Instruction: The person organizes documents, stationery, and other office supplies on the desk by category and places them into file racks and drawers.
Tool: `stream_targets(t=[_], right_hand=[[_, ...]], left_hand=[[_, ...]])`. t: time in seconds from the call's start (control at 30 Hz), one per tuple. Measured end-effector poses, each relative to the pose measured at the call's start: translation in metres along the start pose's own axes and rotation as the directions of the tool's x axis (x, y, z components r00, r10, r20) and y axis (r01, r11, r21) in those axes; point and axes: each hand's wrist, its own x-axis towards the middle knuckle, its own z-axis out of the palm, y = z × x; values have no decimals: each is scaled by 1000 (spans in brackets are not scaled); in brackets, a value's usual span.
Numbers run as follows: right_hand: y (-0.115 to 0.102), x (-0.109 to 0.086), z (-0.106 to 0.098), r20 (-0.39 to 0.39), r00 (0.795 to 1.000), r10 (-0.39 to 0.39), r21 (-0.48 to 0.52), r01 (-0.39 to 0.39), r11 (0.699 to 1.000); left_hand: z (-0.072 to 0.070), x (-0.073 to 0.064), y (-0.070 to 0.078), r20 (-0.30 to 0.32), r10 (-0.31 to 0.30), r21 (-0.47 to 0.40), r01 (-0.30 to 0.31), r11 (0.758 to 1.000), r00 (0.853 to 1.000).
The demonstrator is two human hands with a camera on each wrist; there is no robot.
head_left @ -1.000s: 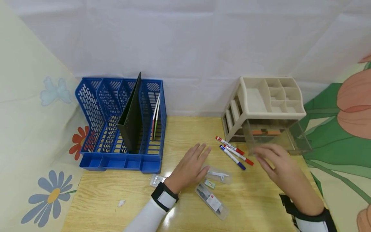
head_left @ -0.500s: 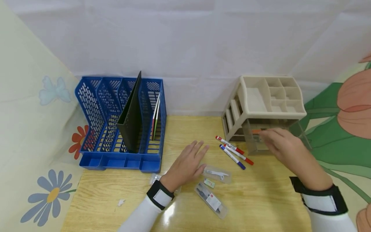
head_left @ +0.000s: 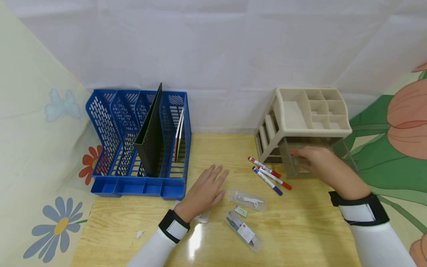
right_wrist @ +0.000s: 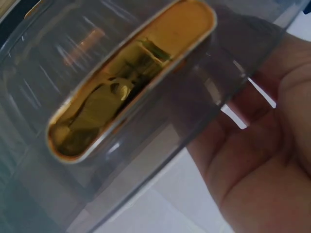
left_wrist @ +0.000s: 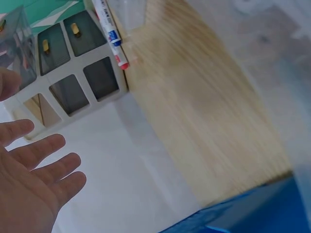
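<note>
My right hand (head_left: 317, 161) reaches into the pulled-out clear drawer (head_left: 287, 165) of the beige organizer. An orange item (head_left: 293, 151) shows by its fingertips. In the right wrist view, the fingers are partly behind the drawer's see-through wall, near its gold handle (right_wrist: 131, 82); any grip is unclear. My left hand (head_left: 201, 193) is spread with relaxed fingers, palm empty in the left wrist view. Beneath its wrist lies a clear case (head_left: 201, 218), partly covered. To its right are a clear case with a white tool (head_left: 247, 199), a small green-and-white packet (head_left: 241, 211) and a case with a grey tool (head_left: 245, 231).
Three whiteboard markers, two red (head_left: 263, 167) and one blue (head_left: 268, 181), lie left of the drawer. A blue file rack (head_left: 140, 187) at left holds a black folder (head_left: 151, 144) and thin booklets (head_left: 179, 137). The beige organizer (head_left: 315, 132) stands against the white backdrop.
My right hand has moved forward from the drawer's front edge to inside it, covering most of the orange item. My left hand has drawn back leftward, uncovering the case with the white tool.
</note>
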Motion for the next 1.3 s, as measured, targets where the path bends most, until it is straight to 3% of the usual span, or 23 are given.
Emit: stream_targets(t=[0.33,0.57,0.8,0.9,1.0,1.13,1.3], right_hand=[[3,4,4,118,991,58,-11,-57,998],[6,6,8,124,990,61,31,-65,997],[5,6,6,106,992,69,1,-70,998],[-1,1,2,13,998,60,-41,-59,997],[-16,-3,-2,-161,987,4,-111,-22,994],[-43,-2,-4,-363,924,-122,-187,56,981],[-73,4,-2,-450,859,-242,-206,164,965]], left_hand=[[6,-15,-3,14,-36,-23,36,999,999],[10,-20,-5,13,-50,-25,50,998,999],[10,-22,-10,12,-62,-16,62,998,998],[9,-23,-12,3,-61,-16,61,998,998],[7,-25,-13,-12,-53,-12,53,999,999],[5,-28,-15,-40,-26,12,26,1000,999],[5,-34,-14,-52,13,16,-12,1000,999]])
